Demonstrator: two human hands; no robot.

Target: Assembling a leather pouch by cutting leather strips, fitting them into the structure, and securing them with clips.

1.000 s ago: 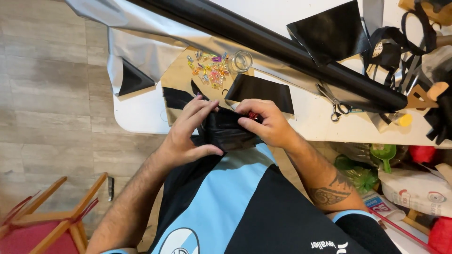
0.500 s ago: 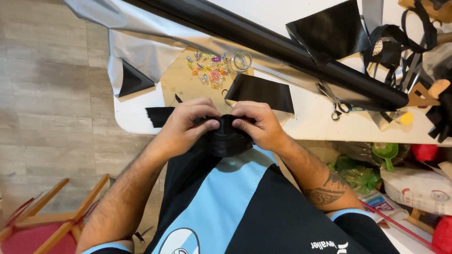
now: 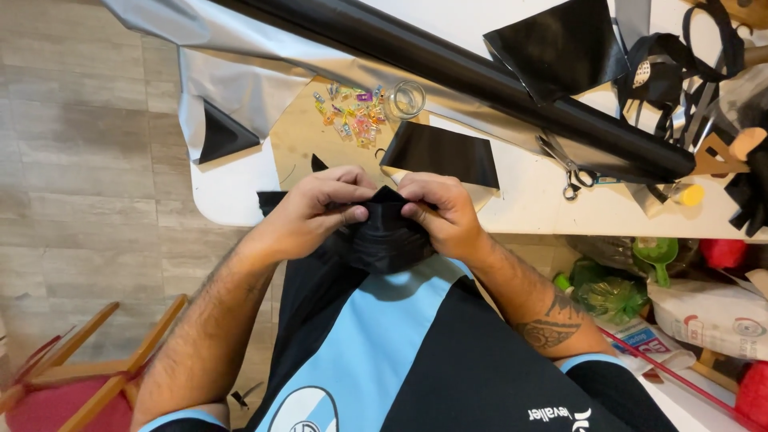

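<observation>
White surface (image 3: 240, 200) edge, black roll (image 3: 480, 76), scissors (image 3: 570, 166) on it. Left hand (image 3: 308, 212) and right hand (image 3: 444, 212) fingers both pinching folded black fabric piece (image 3: 384, 236) just off the edge, above lap.

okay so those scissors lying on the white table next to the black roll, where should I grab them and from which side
Take the scissors by the two finger loops, which lie at the end nearest the table edge and you. Probably come from above on that near side: the blades point away toward the long black roll, which crowds the far end, while the loops lie flat with bare tabletop around them.
</observation>
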